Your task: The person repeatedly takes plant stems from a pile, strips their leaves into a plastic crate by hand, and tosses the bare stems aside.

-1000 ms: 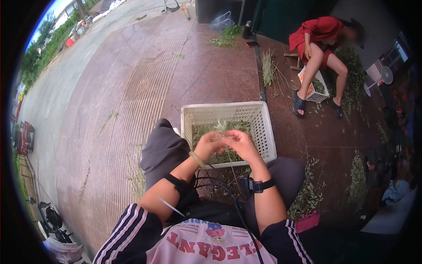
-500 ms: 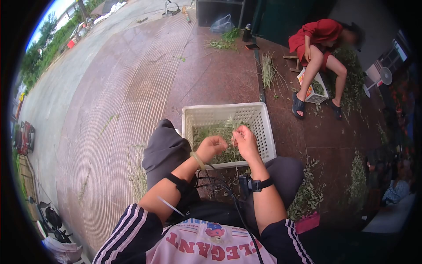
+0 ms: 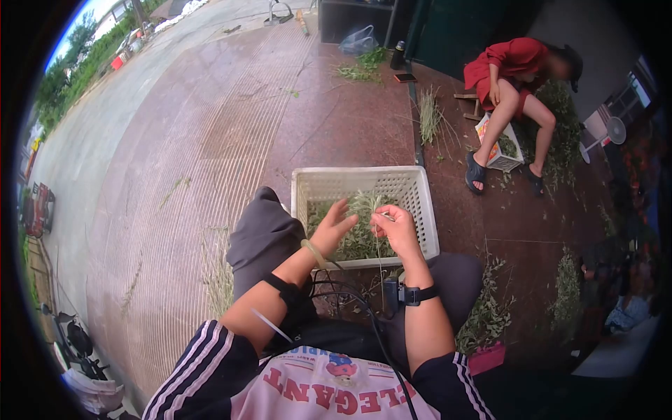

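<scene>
A white plastic basket (image 3: 425, 210) with slotted walls stands between my knees, green leaves (image 3: 353, 246) lying in it. Over its right half my right hand (image 3: 396, 228) is closed, pinching a thin leafy sprig (image 3: 365, 201). The leafy top of the sprig points away from me, and its bare stem hangs down past the near rim. My left hand (image 3: 332, 228) hovers over the basket's left half, thumb and fingers apart, with nothing in it. A small gap separates it from the sprig.
Cut branches (image 3: 490, 311) lie by my right knee, and bare stalks (image 3: 219, 276) by my left. At the back right a person in red (image 3: 514, 59) sits beside a smaller crate (image 3: 505, 159). A bundle of stems (image 3: 430, 117), a phone (image 3: 404, 78) and a dark bottle (image 3: 397, 54) are farther off.
My left hand has opened from a closed pinch and moved slightly left, away from the sprig. My right hand keeps its pinch and has shifted a little toward me.
</scene>
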